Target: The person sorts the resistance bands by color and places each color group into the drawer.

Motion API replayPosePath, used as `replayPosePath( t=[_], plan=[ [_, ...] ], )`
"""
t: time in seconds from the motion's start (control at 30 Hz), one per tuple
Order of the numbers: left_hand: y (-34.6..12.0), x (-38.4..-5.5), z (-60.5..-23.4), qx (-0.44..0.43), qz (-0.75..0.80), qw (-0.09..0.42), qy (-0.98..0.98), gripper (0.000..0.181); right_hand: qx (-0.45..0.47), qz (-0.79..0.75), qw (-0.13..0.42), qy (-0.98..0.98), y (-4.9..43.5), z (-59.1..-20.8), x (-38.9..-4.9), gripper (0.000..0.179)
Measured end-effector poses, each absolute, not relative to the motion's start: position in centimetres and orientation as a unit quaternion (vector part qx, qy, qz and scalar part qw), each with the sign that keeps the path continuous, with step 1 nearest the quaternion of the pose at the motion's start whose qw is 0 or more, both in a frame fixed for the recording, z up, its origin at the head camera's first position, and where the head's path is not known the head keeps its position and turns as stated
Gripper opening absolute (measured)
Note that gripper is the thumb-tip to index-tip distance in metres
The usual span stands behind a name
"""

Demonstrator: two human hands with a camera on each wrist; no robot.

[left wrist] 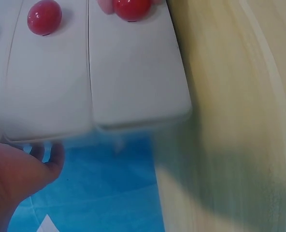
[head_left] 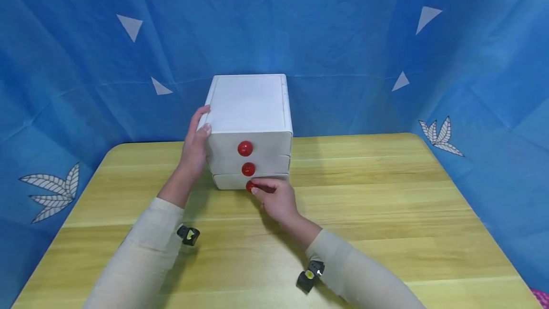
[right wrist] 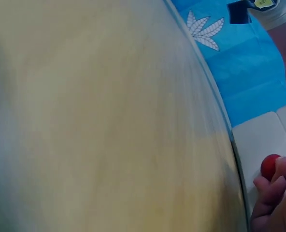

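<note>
A white three-drawer box (head_left: 250, 101) stands at the back of the wooden table, its drawer fronts facing me. Each front carries a round red knob, such as the top knob (head_left: 245, 148) and the middle knob (head_left: 248, 169). Thumb and fingers of my right hand (head_left: 279, 200) pinch the bottom drawer's knob (right wrist: 270, 166), partly covering it. My left hand (head_left: 195, 149) rests against the box's left side, with its fingertips at the upper edge. In the left wrist view, the bottom drawer front (left wrist: 138, 72) sits beside the middle one.
The wooden table (head_left: 386, 194) extends to both sides of the box and in front of it. A blue cloth (head_left: 343, 37) with white triangles and leaf prints hangs behind and at the sides. Small black devices are on the left wrist (head_left: 188, 235) and right wrist (head_left: 310, 275).
</note>
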State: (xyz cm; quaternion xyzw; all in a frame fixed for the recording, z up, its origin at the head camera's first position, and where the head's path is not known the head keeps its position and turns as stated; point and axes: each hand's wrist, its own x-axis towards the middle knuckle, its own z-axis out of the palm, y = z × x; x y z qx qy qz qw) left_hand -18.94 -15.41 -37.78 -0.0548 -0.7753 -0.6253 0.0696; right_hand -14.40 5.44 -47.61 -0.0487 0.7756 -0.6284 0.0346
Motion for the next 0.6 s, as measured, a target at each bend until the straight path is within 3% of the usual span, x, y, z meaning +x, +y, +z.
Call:
replayPosePath(
  t=[0.23, 0.43, 0.6],
  plan=[
    [-15.7, -19.0, -37.7, -0.060, -0.621, 0.061, -0.779, 0.054, -0.146, -0.510, 0.002, 0.848, 5.9, -46.9, -14.5, 0.029],
    [-16.4, -17.9, -36.9, -0.018, -0.597, 0.030, -0.801, 0.058, -0.199, -0.407, 0.074, 0.888, 6.5, -45.1, -13.4, 0.045],
    [-16.6, -16.5, -36.3, 0.034, -0.580, 0.015, -0.814, 0.077, -0.239, -0.388, 0.111, 0.883, 7.1, -42.7, -12.2, 0.047]
  ],
)
